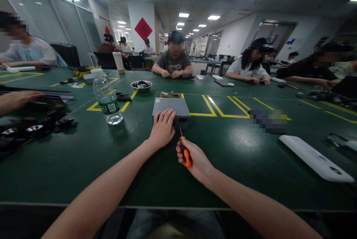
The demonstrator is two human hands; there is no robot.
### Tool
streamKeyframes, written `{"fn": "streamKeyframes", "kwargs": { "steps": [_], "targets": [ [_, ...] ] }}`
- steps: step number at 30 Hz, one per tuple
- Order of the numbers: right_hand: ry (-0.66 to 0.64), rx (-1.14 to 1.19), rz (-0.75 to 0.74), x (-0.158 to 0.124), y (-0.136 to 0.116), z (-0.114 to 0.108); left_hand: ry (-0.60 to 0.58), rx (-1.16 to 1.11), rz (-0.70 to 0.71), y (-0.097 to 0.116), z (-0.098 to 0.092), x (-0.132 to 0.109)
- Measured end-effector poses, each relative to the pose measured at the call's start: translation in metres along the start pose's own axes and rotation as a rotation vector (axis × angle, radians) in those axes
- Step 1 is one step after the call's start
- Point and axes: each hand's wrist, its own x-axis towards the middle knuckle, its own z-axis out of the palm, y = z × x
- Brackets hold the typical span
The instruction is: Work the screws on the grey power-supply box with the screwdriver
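A grey computer power supply lies on the green table with its socket side facing me and a bundle of coloured wires behind it. My left hand grips its near edge, fingers laid over the top and thumb low on the front. In my right hand, closed around the handle, is an orange and black screwdriver. Its thin shaft points up and away towards the front face, near the socket. Whether the tip touches a screw is too small to tell.
Left stands a water bottle, with a metal bowl of small dark parts beyond it. A white power bank-like device lies at right, near a blurred dark item. At far left, another person's hand rests on black parts. Co-workers sit around the table.
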Motion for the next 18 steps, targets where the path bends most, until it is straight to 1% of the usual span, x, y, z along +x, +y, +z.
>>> {"fn": "streamKeyframes", "kwargs": {
  "steps": [6,13,18],
  "targets": [
    [-0.016,0.038,0.04,0.001,-0.0005,-0.0009,-0.005,0.007,0.0,-0.0002,0.0012,0.0],
    [0.008,0.056,-0.02,0.0005,-0.0006,0.0002,0.001,0.014,-0.005,0.0001,0.001,0.0003],
    [-0.002,0.048,0.013,-0.0009,-0.002,0.0012,0.003,0.009,-0.002,0.0001,0.0005,-0.0003]
  ]
}}
